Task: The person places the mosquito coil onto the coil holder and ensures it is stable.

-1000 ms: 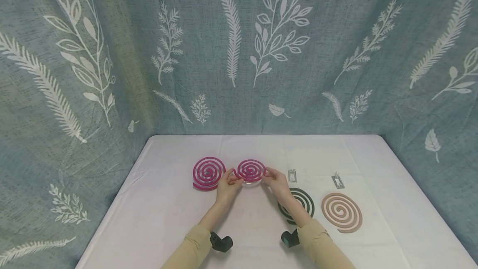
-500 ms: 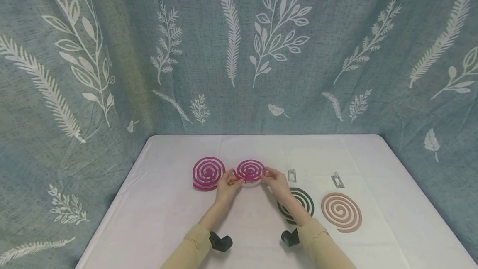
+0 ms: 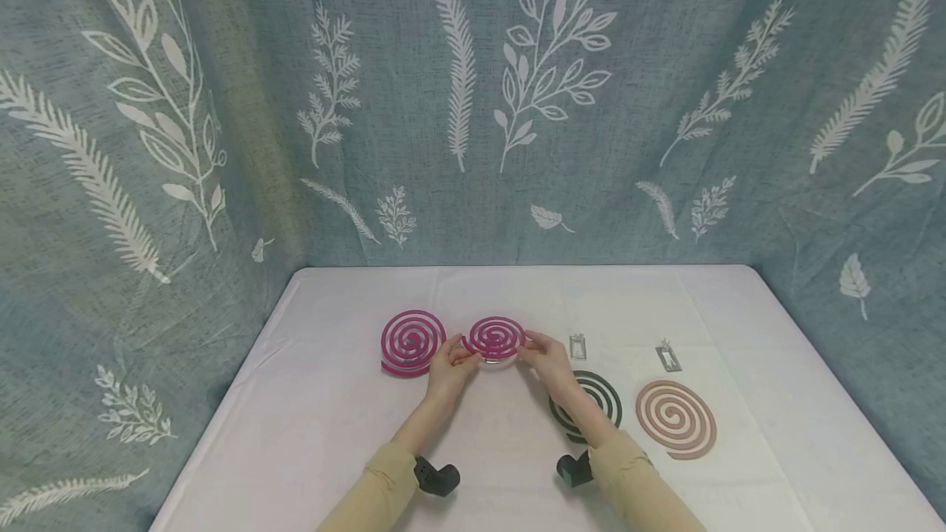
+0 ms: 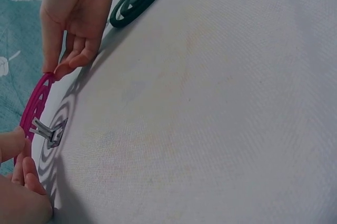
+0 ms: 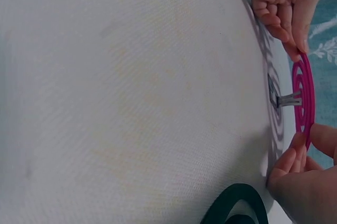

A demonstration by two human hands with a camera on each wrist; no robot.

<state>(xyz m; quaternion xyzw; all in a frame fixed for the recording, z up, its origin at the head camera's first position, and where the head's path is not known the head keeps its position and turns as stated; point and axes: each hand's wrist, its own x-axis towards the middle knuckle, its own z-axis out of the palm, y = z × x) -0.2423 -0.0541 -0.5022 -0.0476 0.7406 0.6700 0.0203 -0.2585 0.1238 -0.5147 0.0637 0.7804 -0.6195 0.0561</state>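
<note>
Above the middle of the table, a pink mosquito coil (image 3: 495, 339) lies level between my two hands. My left hand (image 3: 447, 369) pinches its left rim with thumb and fingers. The right hand (image 3: 548, 363) pinches the opposite rim. Beneath the coil stands a small metal coil stand (image 4: 51, 132), its base on the table. In the right wrist view the upright prongs of the stand (image 5: 288, 99) reach the coil's underside near its middle; whether they are fitted into it I cannot tell. Another pink coil (image 3: 413, 341) sits just left of my left hand.
A dark green coil (image 3: 618, 409) lies partly under my right forearm, with a tan coil (image 3: 672, 415) to its right. Behind them are two metal stands, one upright-looking rectangle (image 3: 572, 348) and one angled (image 3: 668, 359). A patterned curtain (image 3: 473, 220) closes off the back.
</note>
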